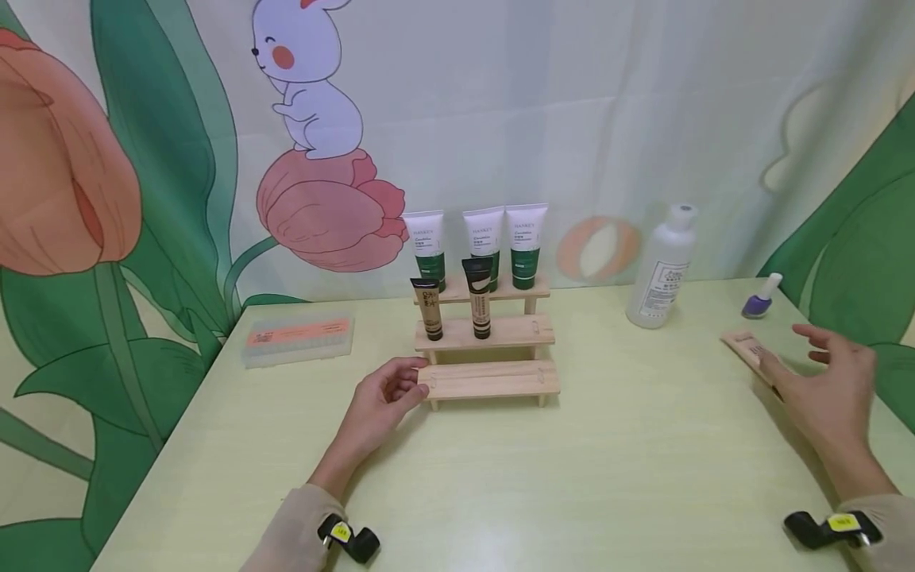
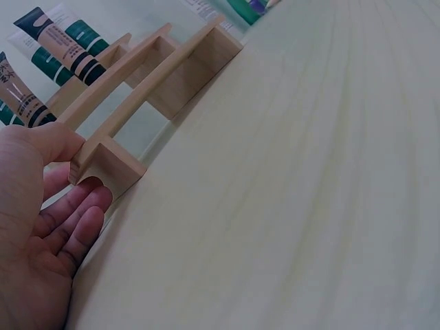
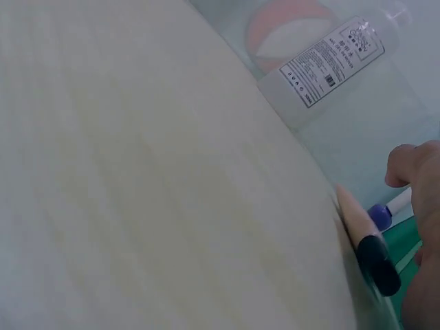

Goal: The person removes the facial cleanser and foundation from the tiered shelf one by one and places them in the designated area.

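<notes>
At the left end of a three-step wooden rack (image 1: 493,380), my left hand (image 1: 382,401) grips the lowest shelf. The left wrist view shows the thumb on top of that shelf's end (image 2: 106,161) and fingers below. Two small tubes with black ends, a gold one (image 1: 430,310) and a beige one (image 1: 479,302), stand on the middle step. White-and-green tubes (image 1: 525,246) stand on the top step. My right hand (image 1: 829,389) hovers with spread fingers over a beige tube (image 1: 749,353) lying on the table. In the right wrist view, the tube's dark cap (image 3: 378,265) shows below the hand.
A white labelled bottle (image 1: 661,270) stands at the back right. Beyond the lying tube is a purple nail polish bottle (image 1: 760,298) with a white cap. A flat clear case (image 1: 299,340) lies at the back left. A printed curtain (image 1: 500,103) hangs behind the table.
</notes>
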A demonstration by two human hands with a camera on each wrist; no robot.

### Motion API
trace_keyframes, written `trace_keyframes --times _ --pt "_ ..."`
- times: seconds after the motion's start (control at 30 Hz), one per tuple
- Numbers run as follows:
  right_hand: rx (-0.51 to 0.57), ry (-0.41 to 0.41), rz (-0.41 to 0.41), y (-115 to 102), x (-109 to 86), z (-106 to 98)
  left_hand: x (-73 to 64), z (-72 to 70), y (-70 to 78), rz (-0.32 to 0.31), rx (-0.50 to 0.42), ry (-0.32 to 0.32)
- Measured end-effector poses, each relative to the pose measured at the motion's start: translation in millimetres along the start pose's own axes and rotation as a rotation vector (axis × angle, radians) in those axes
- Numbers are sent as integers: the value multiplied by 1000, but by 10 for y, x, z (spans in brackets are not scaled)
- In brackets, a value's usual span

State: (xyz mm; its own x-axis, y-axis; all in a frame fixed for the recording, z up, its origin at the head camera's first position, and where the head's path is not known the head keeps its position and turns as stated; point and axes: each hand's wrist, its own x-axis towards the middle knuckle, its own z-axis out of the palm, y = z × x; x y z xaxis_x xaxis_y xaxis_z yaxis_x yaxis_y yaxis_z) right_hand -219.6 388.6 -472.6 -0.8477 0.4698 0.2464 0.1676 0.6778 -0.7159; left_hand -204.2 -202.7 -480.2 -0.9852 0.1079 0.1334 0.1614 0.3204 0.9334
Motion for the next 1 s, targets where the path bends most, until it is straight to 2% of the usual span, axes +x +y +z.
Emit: trace_keyframes --times 0.13,0.23,0.37,0.5,0.63,0.87,1.0 --pt "61 79 6 -158 -8 -16 -2 5 13 -8 7 -1" --pt "140 135 -27 -304 -6 -8 -8 4 19 -16 10 1" --pt "265 164 -79 -548 0 -4 -8 2 20 -18 15 6" --pt "350 127 -119 -798 -17 2 1 6 20 -14 13 7" --pt "419 51 -153 -1011 -80 52 6 11 12 -13 16 3" --pt "527 -52 -252 -1363 -189 231 9 5 15 -14 18 2" --pt "598 -78 -311 -1549 -255 366 13 -4 11 -13 22 4"
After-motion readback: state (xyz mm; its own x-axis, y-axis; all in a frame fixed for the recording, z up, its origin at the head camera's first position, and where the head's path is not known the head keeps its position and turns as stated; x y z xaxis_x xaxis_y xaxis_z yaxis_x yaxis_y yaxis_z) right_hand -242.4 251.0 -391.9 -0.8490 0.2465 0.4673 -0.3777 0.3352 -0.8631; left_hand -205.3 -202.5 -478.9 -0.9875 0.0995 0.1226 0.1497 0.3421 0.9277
